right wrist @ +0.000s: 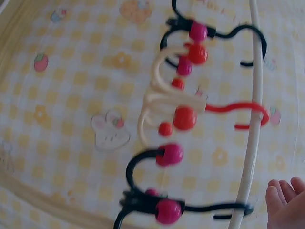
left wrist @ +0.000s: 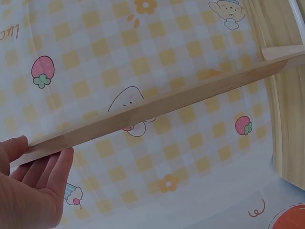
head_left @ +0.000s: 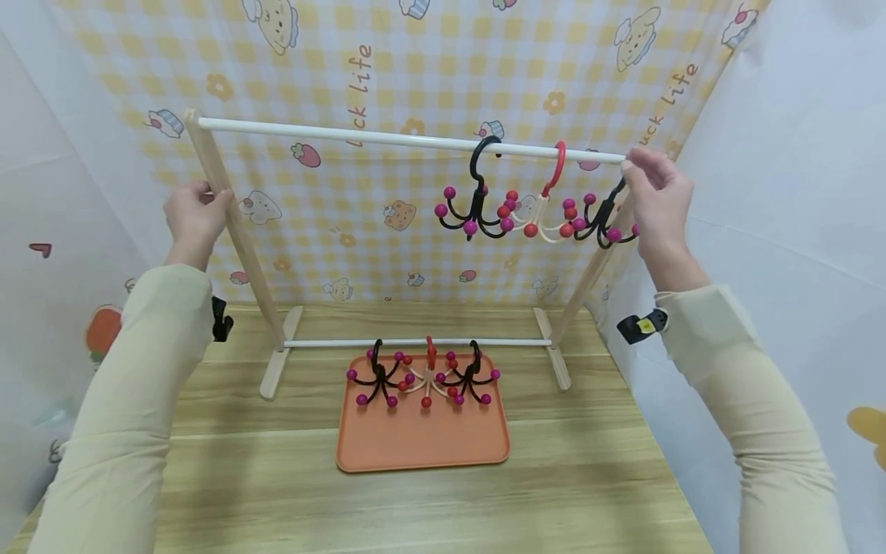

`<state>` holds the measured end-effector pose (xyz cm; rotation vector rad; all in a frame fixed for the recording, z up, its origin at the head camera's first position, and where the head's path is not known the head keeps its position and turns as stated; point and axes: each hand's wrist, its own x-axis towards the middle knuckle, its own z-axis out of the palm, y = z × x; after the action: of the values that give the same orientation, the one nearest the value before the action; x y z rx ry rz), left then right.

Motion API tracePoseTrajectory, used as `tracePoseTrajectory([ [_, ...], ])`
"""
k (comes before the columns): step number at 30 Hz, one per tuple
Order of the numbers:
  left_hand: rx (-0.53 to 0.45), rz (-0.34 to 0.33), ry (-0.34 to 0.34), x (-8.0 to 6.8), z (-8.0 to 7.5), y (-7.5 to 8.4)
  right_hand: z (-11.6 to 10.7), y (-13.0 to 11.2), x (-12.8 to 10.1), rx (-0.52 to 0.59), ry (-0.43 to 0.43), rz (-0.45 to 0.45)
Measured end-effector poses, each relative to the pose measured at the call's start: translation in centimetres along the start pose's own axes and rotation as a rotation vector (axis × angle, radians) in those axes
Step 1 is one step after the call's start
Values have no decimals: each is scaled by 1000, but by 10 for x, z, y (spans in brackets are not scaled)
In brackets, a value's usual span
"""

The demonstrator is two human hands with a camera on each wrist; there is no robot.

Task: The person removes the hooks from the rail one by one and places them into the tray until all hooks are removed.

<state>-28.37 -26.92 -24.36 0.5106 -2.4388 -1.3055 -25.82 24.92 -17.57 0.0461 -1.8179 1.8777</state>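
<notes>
A wooden rack stands on the table with a white top rod (head_left: pixel 346 137). Three ball-tipped hangers hang on the rod's right part: a black one (head_left: pixel 477 204), a red-and-cream one (head_left: pixel 547 209) and another black one (head_left: pixel 605 221). My left hand (head_left: pixel 194 215) grips the rack's left post (head_left: pixel 238 238), thumb on one side and fingers on the other (left wrist: pixel 43 176). My right hand (head_left: pixel 654 192) is up at the rod's right end, beside the last black hanger's hook. In the right wrist view its fingertips (right wrist: pixel 283 193) lie loosely curled just next to the rod (right wrist: pixel 252 119), holding nothing.
An orange tray (head_left: pixel 422 454) lies on the wooden table under the rack's lower bar (head_left: pixel 415 342). It carries three more hangers: black (head_left: pixel 377 377), red-and-cream (head_left: pixel 428 377), black (head_left: pixel 472 377). Patterned cloth walls close in behind and on both sides.
</notes>
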Motion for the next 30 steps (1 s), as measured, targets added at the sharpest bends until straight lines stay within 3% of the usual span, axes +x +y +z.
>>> tracePoseTrajectory([
  [3,4,6,0,0,0,0,13,-1,-10,-38,-97,14],
  [9,1,10,12,0,0,0,36,4,-24,-229,-288,46],
  [12,-2,11,13,0,0,-1,47,10,-28,-259,-359,57],
  [23,12,17,19,-1,0,-1,87,24,-32,-292,-448,84],
  [30,20,23,27,-1,1,-2,106,30,-30,-290,-443,78],
])
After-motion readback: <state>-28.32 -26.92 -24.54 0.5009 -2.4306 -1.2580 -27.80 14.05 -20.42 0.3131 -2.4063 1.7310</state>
